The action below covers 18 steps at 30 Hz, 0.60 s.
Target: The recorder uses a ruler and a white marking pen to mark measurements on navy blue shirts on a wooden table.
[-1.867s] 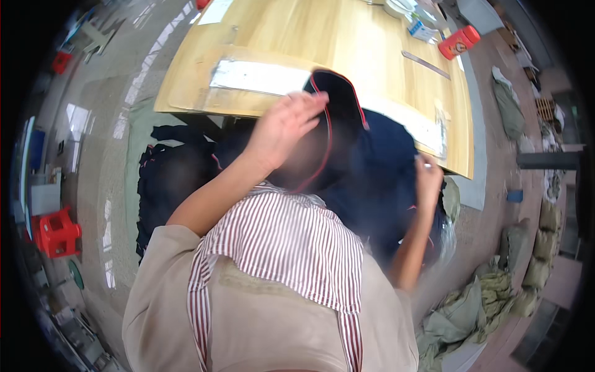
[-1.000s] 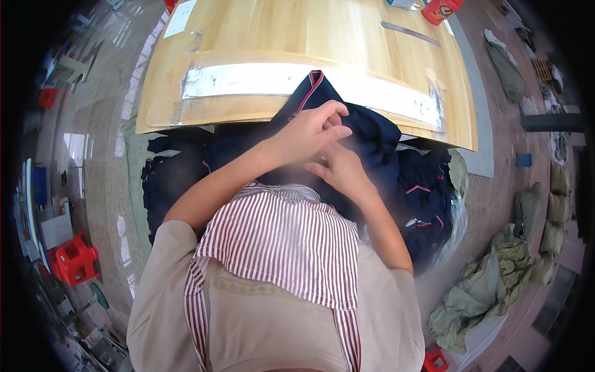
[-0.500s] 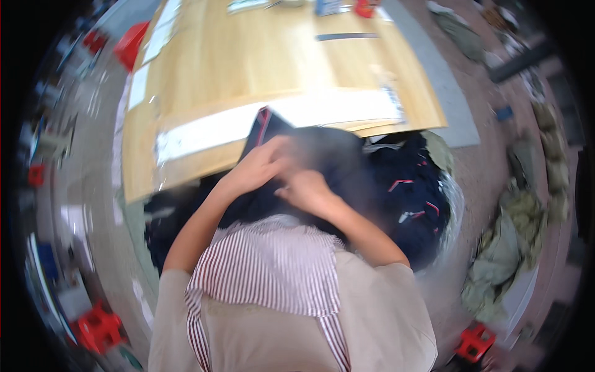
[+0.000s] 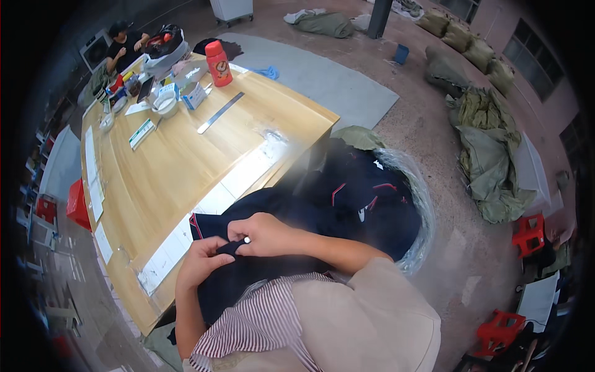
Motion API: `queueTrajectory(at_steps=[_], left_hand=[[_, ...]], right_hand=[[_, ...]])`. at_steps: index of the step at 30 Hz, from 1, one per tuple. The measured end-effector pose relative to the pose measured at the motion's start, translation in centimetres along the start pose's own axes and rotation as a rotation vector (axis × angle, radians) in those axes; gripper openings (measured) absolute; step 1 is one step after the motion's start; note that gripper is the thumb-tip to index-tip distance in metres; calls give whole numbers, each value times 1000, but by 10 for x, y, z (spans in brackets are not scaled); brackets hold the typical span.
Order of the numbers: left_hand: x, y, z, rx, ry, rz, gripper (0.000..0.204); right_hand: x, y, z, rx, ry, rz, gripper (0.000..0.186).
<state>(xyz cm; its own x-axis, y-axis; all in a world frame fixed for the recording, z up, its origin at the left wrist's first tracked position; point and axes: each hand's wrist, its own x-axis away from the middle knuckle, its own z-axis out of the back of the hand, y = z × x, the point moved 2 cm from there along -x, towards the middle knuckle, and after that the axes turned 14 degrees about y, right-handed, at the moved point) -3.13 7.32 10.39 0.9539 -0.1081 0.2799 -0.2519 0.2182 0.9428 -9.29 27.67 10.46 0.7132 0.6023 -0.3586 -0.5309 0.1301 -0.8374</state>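
Note:
A navy garment [image 4: 260, 268] with red-and-white trim lies across my lap and over the table's near edge. Both hands pinch a fold of it close together. My left hand [image 4: 203, 259] is closed on the fold, thumb on top. Just to its right, my right hand [image 4: 268, 235] is closed on the same cloth. A small white thing [image 4: 247, 240] shows at the right fingertips; its kind is too small to tell. Beside me on the right, more navy garments [image 4: 387, 214] with red-and-white trim are heaped in a clear plastic bag [image 4: 424, 204].
The wooden table [image 4: 167, 161] holds a metal ruler [image 4: 221, 113], a red bottle [image 4: 218, 64], a white bowl [image 4: 165, 104] and small boxes. Beyond its far end sits another person [image 4: 126, 49]. Red stools [image 4: 499, 332] and green cloth piles [image 4: 493, 161] stand on the right-hand floor.
The view has swung to the right, bringing the table's far end into sight. My hands, blurred before, now pinch the cloth closer to my body.

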Motion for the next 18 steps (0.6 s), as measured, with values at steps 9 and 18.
queueTrajectory(at_steps=[9,18], left_hand=[[110,58,27,477,425,-510,31],[219,66,87,733,458,-978,39]], right_hand=[[19,44,15,341,-264,29,38],[-58,-132,88,-1281,-706,776,35]])
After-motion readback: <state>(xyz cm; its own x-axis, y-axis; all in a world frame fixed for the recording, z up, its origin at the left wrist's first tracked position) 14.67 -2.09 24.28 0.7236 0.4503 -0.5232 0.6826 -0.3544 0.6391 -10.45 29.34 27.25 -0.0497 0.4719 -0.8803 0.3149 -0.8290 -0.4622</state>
